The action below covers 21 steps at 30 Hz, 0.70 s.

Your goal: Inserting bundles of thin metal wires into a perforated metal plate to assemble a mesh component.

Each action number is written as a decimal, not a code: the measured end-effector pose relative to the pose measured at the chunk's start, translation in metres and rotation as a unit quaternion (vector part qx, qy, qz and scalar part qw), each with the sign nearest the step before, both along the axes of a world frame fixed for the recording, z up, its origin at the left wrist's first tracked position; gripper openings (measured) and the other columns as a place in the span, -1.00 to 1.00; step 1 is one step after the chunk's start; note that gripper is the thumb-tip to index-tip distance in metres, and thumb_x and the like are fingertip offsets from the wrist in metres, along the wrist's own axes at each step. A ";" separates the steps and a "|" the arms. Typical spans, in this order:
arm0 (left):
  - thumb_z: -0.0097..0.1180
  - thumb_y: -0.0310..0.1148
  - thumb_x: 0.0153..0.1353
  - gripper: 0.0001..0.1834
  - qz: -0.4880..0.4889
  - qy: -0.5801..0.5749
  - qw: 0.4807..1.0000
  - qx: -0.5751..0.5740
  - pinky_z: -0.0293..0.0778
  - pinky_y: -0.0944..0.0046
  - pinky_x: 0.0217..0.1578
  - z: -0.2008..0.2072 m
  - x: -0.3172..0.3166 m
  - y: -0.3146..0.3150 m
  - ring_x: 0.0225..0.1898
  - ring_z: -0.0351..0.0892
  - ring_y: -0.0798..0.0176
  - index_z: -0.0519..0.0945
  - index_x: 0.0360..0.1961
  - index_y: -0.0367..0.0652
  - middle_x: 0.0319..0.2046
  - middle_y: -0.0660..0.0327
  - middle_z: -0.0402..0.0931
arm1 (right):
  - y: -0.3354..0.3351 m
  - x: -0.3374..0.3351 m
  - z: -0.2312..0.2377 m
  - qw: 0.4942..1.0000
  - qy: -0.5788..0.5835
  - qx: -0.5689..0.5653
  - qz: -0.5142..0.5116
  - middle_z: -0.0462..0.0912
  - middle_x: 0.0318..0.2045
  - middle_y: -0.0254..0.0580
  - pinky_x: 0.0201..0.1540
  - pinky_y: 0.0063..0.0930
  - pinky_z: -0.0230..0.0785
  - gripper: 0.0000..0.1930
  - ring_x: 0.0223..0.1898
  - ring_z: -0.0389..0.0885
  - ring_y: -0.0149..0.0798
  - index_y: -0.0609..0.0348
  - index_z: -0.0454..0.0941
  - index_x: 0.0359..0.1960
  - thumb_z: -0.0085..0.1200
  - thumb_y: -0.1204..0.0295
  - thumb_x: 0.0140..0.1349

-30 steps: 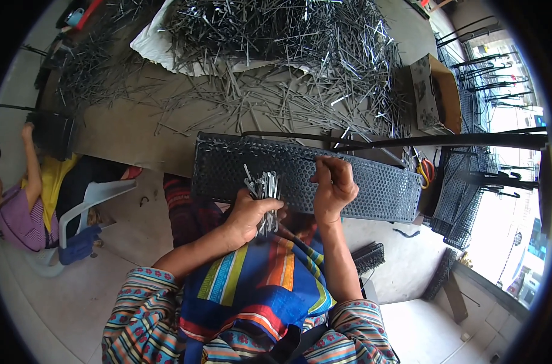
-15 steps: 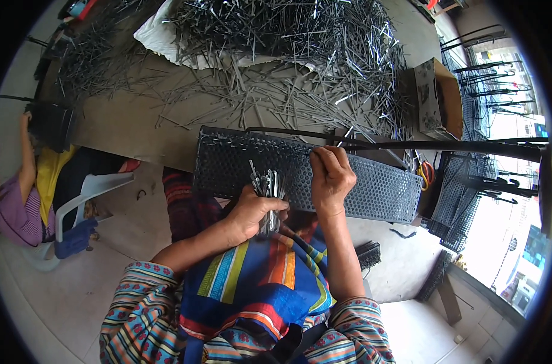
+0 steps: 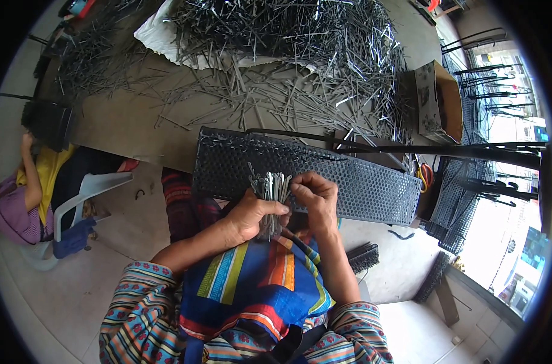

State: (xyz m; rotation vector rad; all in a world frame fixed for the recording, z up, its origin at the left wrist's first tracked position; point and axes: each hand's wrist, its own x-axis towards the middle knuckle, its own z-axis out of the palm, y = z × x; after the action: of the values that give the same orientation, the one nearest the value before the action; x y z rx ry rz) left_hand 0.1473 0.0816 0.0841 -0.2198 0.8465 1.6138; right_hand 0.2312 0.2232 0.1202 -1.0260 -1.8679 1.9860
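Note:
My left hand (image 3: 251,213) is wrapped round an upright bundle of thin, shiny grey strips (image 3: 271,185), its thumb across the front. Strip ends fan out above the fist. Beside the bundle's upper right, my right hand (image 3: 315,193) has thumb and fingers pinched together; what they hold, if anything, is hidden. Behind both hands lies a long black perforated panel (image 3: 373,185), slanting down to the right. Dark strip ends show along the panel's upper left edge.
A large heap of loose dark strips (image 3: 288,30) covers the table (image 3: 124,121). A cardboard box (image 3: 426,103), orange-handled scissors (image 3: 426,176) and a long black rod (image 3: 458,147) are at right. Another person (image 3: 30,197) sits at far left by a pale plastic chair (image 3: 88,185).
My right hand has come down and left from the panel to the top of the bundle. My left hand stays in place with the strips. The other person's arm has lowered.

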 end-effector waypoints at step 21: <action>0.24 -0.64 -0.01 -0.83 -0.028 0.078 0.993 -0.088 0.57 0.26 -0.54 0.004 0.003 0.009 -0.54 0.63 0.22 0.60 -0.33 -0.31 -0.49 0.14 0.59 | 0.027 -0.013 -0.020 0.825 0.022 0.563 -0.036 0.62 -0.39 -0.17 -0.42 -0.41 0.46 -0.86 -0.43 0.65 -0.11 0.15 0.62 -0.32 0.19 0.62 0.07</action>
State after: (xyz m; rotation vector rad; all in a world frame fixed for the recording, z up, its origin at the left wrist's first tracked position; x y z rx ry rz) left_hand 0.1505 0.0910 0.0881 -0.1932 1.1082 1.5190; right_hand 0.2185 0.2504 0.1004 -0.6079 -2.3340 0.5331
